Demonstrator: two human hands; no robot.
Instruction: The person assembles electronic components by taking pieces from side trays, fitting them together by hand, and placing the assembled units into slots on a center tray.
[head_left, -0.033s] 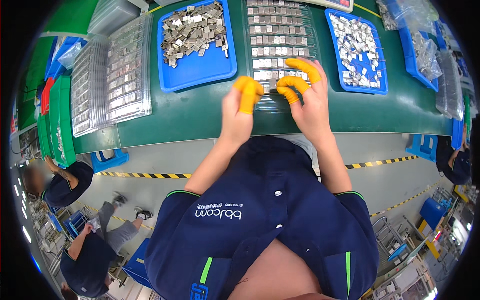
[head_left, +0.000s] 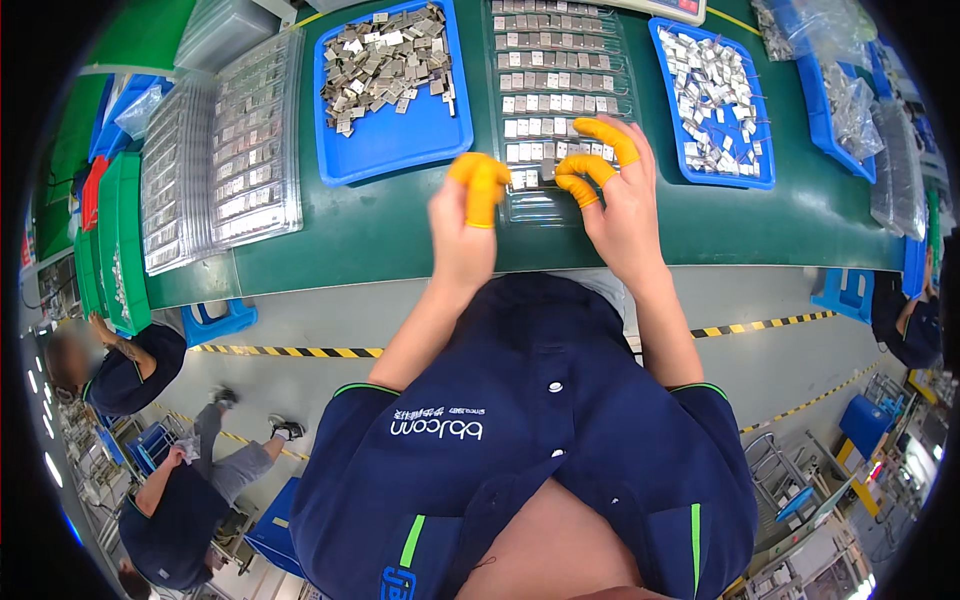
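Observation:
A clear plastic tray (head_left: pixel 540 212) lies in front of me, with rows of small silver metal pieces (head_left: pixel 560 103) in it. My right hand (head_left: pixel 625 195), in yellow finger cots, is over the tray's near right part. Its thumb and fingers are bent together at a small grey metal piece (head_left: pixel 548 170) in the nearest rows. Just off the tray's left edge is my left hand (head_left: pixel 465 220), its yellow-covered fingers curled together. Whatever is between those fingertips, if anything, is hidden.
A blue bin of loose metal pieces (head_left: pixel 395 160) stands left of the tray. On the right, another blue bin (head_left: pixel 730 178) holds white-and-silver pieces with thin wires. Stacked filled clear trays (head_left: pixel 255 140) and a green bin (head_left: pixel 125 240) are farther left. Other people are behind the table.
My left hand has moved left, away from the tray, uncovering pieces in its nearest row. My right hand has hardly moved.

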